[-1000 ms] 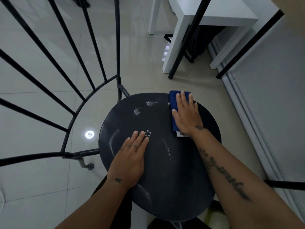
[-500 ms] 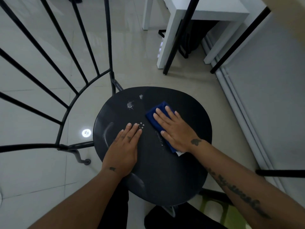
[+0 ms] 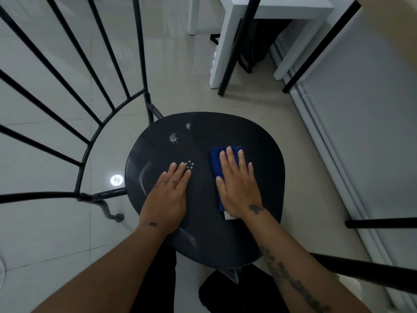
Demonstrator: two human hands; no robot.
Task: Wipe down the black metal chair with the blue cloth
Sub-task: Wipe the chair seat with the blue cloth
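Observation:
The black metal chair lies tipped so its round seat faces up at me, with its barred backrest fanning out to the left. My right hand presses flat on the folded blue cloth on the right half of the seat; a white tag pokes out under my wrist. My left hand rests flat on the seat's middle left, fingers together, holding nothing. Wet droplets sit on the far part of the seat. A ring of small holes lies at my left fingertips.
A white table stands on the tiled floor at the back, with a dark bag under it. Black chair legs cross the upper right, and others the right side. A white wall with a baseboard runs along the right.
My right hand slid the blue cloth from the far right rim to the seat's middle, then back toward the right side. My left hand stayed put on the seat.

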